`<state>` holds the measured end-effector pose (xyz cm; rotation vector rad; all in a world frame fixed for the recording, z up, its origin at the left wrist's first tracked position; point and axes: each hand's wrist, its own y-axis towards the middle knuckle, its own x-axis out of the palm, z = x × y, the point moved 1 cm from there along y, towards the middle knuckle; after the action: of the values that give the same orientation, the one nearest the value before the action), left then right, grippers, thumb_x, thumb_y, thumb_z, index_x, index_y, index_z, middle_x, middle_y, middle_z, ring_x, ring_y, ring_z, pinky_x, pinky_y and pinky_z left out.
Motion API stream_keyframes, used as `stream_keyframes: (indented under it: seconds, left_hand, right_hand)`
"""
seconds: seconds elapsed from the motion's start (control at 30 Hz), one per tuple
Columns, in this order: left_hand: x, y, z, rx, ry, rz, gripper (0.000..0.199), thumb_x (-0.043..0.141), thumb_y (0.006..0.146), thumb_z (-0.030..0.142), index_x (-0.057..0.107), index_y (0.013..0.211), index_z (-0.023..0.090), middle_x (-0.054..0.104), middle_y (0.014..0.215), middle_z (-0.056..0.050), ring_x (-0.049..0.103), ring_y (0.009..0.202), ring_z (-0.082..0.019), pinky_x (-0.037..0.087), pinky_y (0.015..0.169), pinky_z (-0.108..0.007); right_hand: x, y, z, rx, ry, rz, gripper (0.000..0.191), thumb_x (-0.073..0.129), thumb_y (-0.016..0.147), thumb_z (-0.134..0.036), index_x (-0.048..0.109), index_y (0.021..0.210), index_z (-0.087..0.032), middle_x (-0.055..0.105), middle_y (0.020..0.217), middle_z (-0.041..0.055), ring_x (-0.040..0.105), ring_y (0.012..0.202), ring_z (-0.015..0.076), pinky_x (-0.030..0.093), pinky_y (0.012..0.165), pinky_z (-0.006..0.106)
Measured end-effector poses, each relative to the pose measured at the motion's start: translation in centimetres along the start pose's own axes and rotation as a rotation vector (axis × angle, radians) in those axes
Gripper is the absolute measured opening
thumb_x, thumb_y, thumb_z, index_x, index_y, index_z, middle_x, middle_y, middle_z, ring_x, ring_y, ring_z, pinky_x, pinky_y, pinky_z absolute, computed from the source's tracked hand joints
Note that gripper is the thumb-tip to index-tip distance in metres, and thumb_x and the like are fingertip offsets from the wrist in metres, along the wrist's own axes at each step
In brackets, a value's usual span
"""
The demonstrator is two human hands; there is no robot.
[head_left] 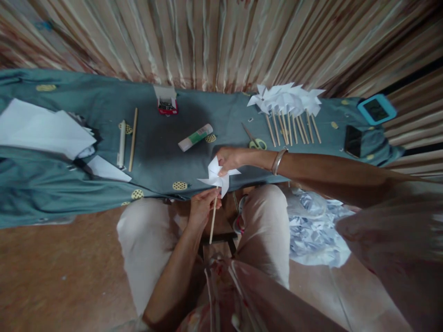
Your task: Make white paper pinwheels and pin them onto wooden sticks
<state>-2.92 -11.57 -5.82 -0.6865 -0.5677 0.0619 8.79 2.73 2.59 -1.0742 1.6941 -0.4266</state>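
Observation:
A white paper pinwheel [223, 181] is held at the table's front edge, with a thin wooden stick [213, 219] pointing down from it toward my lap. The fingers of my left hand [203, 203] are closed round the stick just below the paper blades. From above, my right hand [228, 160] pinches the pinwheel near its centre, a silver bangle on that wrist. Where the stick meets the paper, the fingers and blades partly cover the joint.
On the green cloth [155, 157] lie a glue stick [195, 137], scissors [256, 142], a red box of pins [167, 106], finished pinwheels [287, 101], white paper [41, 131], two rods, a phone [353, 140] and a blue-framed device [377, 109]. A bag [318, 230] sits below, right.

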Motion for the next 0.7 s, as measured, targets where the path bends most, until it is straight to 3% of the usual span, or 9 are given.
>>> stream_keyframes:
  seconds: [0.27,0.43,0.7]
  left_hand:
    - [0.0,0.1,-0.1,0.000,0.019,0.024,0.031,0.087,0.049,0.036,0.076,0.066,0.013,0.066,0.054,-0.002,0.051,0.039,-0.008,0.040,0.043,-0.022]
    - [0.4,0.1,-0.8,-0.005,-0.006,0.049,0.035,0.087,0.048,0.040,0.073,0.064,0.013,0.062,0.047,0.000,0.053,0.040,-0.010,0.044,0.045,-0.023]
    - [1.0,-0.1,-1.2,0.008,-0.074,0.070,0.038,0.088,0.045,0.040,0.073,0.067,0.012,0.066,0.055,-0.001,0.053,0.041,-0.007,0.046,0.048,-0.023]
  right_hand:
    - [0.0,0.5,0.2,-0.036,0.012,-0.010,0.013,0.075,0.070,-0.010,0.076,0.083,-0.009,0.074,0.077,0.0017,0.063,0.073,0.0148,0.043,0.065,0.023]
    - [0.3,0.7,0.7,-0.067,0.063,0.013,0.017,0.081,0.066,-0.018,0.076,0.080,-0.011,0.075,0.077,0.0011,0.066,0.076,0.0158,0.047,0.067,0.023]
    - [0.9,1.7,1.8,-0.099,0.183,0.026,0.015,0.083,0.061,-0.019,0.074,0.070,-0.013,0.074,0.072,0.0008,0.064,0.070,0.0162,0.047,0.064,0.025]
